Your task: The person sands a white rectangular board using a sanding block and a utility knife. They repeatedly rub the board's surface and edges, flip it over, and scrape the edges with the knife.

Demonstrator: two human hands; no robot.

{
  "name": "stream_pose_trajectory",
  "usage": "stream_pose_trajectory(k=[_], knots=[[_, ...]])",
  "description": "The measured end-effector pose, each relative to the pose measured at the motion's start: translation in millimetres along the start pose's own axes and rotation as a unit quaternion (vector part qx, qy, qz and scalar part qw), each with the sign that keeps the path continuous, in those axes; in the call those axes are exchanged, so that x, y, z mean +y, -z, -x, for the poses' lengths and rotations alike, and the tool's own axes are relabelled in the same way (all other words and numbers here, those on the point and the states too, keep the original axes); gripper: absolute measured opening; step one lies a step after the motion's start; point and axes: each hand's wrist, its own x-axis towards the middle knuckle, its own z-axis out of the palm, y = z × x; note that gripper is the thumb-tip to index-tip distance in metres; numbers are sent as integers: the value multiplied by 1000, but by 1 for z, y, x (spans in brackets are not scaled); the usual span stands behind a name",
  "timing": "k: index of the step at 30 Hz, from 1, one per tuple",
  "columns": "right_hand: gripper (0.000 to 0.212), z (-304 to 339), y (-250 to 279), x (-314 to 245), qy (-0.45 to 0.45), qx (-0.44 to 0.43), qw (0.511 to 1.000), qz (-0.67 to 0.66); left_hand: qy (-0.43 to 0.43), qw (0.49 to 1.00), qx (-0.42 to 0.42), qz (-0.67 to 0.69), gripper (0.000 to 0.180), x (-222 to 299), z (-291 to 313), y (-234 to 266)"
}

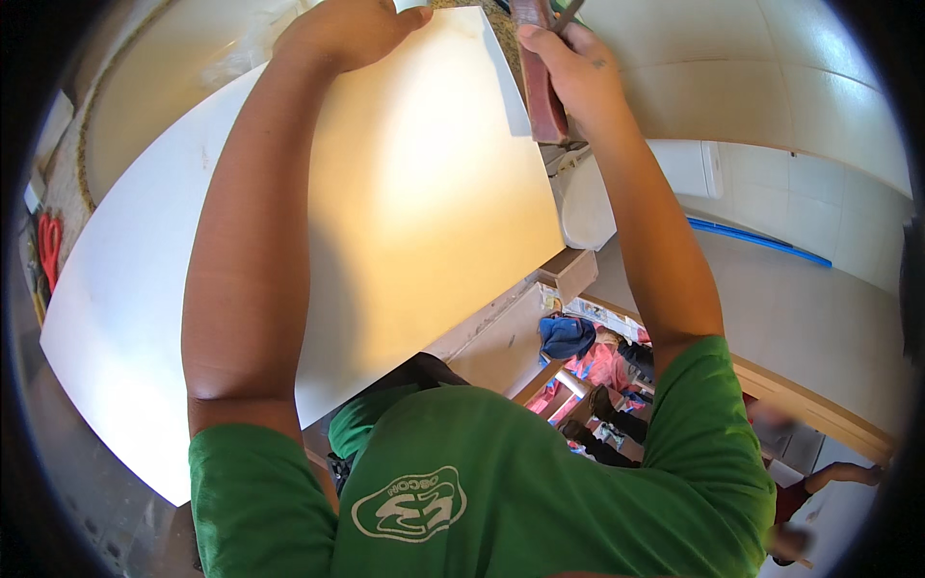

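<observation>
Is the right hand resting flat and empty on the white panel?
No. The right hand is closed around a reddish-brown tool handle at the white panel's far edge.

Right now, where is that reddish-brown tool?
In the head view it is at the top, right of centre: the reddish-brown tool is in the right hand, at the white board's far right edge.

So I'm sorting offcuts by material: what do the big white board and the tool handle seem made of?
The white board looks like laminated or painted sheet, smooth with soft glare; the core is hidden. The handle in the right hand looks like reddish-brown wood, but it is blurred.
</observation>
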Motion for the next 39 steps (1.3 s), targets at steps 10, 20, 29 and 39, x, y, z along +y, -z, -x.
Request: stream_pose_trajectory(k=[10,20,29,39], knots=[[59,-38,-35,-25,214,24,931,295,-51,993,62,-83,61,1,2,-2],[55,-52,-38,-31,187,20,942,277,-28,993,12,-114,59,19,19,16],[49,-16,-26,-22,156,18,938,309,-52,988,55,-134,55,19,19,8],[46,14,-14,-1,141,23,931,336,-41,991,84,-93,56,21,20,5]])
